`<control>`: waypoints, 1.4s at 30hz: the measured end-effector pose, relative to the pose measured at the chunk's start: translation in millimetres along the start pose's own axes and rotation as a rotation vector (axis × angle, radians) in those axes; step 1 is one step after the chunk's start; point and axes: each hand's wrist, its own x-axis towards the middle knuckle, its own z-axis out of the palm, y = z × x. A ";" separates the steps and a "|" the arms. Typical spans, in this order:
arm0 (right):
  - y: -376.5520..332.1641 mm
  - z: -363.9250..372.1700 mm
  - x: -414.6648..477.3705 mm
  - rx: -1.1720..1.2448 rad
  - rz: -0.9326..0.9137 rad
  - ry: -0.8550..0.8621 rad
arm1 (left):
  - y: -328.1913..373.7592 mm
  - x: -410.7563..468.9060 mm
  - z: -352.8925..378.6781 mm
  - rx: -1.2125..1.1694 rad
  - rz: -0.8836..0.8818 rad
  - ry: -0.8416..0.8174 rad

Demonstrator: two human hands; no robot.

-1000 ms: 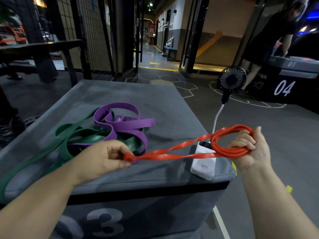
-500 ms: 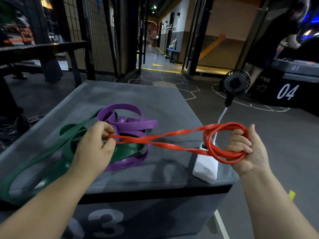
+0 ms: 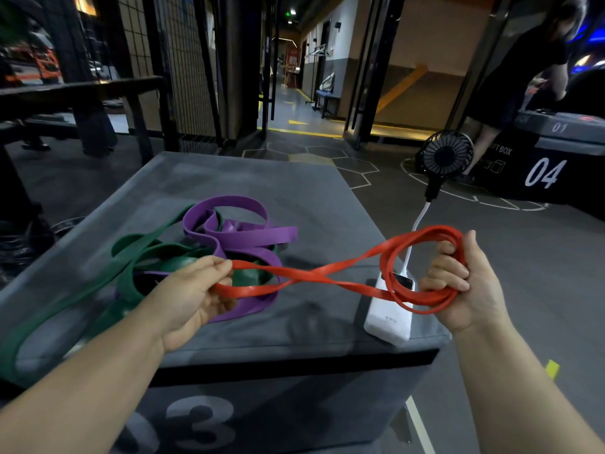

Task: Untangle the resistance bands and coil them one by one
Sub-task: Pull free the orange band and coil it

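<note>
A thin red resistance band [image 3: 327, 275] stretches between both hands above the grey box [image 3: 248, 178]. My right hand [image 3: 465, 283] grips several coiled loops of it at the right. My left hand [image 3: 193, 290] pinches the band's free end, which forms a twisted loop crossing at the middle. Behind my left hand a wide purple band [image 3: 242, 229] and a green band [image 3: 98, 283] lie tangled together on the box top; the green one trails toward the near left edge.
A white power bank [image 3: 389, 319] lies at the box's right front corner, cabled to a small black fan [image 3: 447, 157]. Another box marked 04 [image 3: 543, 172] stands at the right, with a person [image 3: 530, 77] bending over it. A black bench [image 3: 82, 93] and mesh fence are on the left.
My left hand has shifted a little right and toward me with the red band's end. The free loop has opened wider, with its twist now halfway between the hands. The right hand kept its coil.
</note>
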 end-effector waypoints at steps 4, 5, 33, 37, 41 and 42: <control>4.7 8.4 -4.4 -0.047 -0.028 -0.040 | -6.3 -0.6 8.5 0.029 0.004 0.150; 6.9 10.2 -5.3 -0.071 -0.033 -0.047 | -7.3 -1.0 10.0 0.024 0.009 0.167; 41.8 43.7 -29.4 -0.537 -0.002 -0.130 | 16.4 -21.1 15.6 -0.123 0.067 -0.028; 50.5 46.0 -32.8 -0.587 -0.004 -0.190 | 13.0 -26.1 21.7 -0.248 -0.003 -0.106; 60.8 49.9 -35.5 -0.643 -0.002 -0.218 | 9.9 -31.8 26.1 -0.323 0.006 -0.253; 63.5 51.1 -36.3 -0.656 0.003 -0.224 | 9.4 -33.0 27.2 -0.314 0.026 -0.276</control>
